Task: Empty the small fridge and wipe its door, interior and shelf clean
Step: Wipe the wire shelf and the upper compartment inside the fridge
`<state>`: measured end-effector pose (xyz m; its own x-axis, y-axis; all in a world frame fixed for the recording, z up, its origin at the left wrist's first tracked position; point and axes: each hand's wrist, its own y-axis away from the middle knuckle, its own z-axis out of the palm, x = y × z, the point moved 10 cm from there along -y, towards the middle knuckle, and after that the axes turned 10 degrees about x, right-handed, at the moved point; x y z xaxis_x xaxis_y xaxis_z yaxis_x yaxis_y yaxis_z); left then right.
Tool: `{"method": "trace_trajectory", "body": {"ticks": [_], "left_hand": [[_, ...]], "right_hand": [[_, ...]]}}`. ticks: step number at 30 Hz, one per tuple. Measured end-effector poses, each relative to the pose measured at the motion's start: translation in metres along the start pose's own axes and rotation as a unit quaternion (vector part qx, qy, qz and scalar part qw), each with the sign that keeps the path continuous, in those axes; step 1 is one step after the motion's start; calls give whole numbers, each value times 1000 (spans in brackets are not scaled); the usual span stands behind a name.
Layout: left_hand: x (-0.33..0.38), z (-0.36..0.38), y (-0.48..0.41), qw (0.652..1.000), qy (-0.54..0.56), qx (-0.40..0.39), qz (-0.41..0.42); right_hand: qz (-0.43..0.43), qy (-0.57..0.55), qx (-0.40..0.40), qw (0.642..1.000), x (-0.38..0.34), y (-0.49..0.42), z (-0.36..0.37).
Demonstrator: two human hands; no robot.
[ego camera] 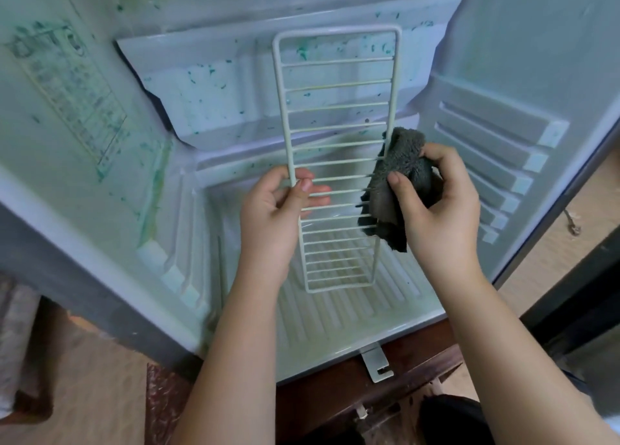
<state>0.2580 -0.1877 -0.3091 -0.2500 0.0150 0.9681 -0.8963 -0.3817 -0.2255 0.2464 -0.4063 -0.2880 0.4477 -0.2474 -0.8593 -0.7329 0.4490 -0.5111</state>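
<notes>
Soft, diffuse, greenish-blue light fills the fridge (503,41); shadows are faint. Wide-angle distortion bows straight lines at left and right edges; detail is slightly soft.

We get one view: head-worn wide-angle camera. We look forward and down into open fridge (335,317) from just in front, close up. Interior fills most of frame. Lens bends straight edges near borders. Our forearms enter from bottom edge. Left hand (275,209) on wire shelf (335,142) and right hand (439,203) on cloth (402,169) sit near centre. Floor (100,377) shows at lower corners.
</notes>
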Motion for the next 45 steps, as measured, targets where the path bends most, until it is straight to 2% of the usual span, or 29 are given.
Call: {"method": "trace_trajectory", "body": {"ticks": [3,5,8,10,12,15,20,27,34,41,45], "left_hand": [[2,4,2,1000,-4,-19,-8],[1,7,4,999,-27,-32,-10],[2,9,4,993,-111,-25,17],[13,11,4,968,-239,-7,76],[33,6,8,935,-327,56,122],[75,4,24,927,-297,138,185],[93,31,44,943,-266,117,162],[113,11,50,912,-296,208,192],[125,7,49,894,-328,216,215],[139,3,50,880,-291,204,314],[127,1,41,917,-234,158,283]], "right_hand": [[54,-30,-60,996,4,-2,3],[70,-35,-68,995,4,-4,0],[66,5,-25,997,3,-8,-11],[59,41,12,997,2,-7,-18],[33,87,54,994,-5,-2,-24],[-26,111,95,989,-23,11,-27],[-136,116,129,975,-54,36,-21],[-232,116,132,957,-78,56,-10],[-303,89,94,944,-90,70,-1],[-264,41,29,963,-83,66,6],[-210,34,28,977,-74,50,0]]}}
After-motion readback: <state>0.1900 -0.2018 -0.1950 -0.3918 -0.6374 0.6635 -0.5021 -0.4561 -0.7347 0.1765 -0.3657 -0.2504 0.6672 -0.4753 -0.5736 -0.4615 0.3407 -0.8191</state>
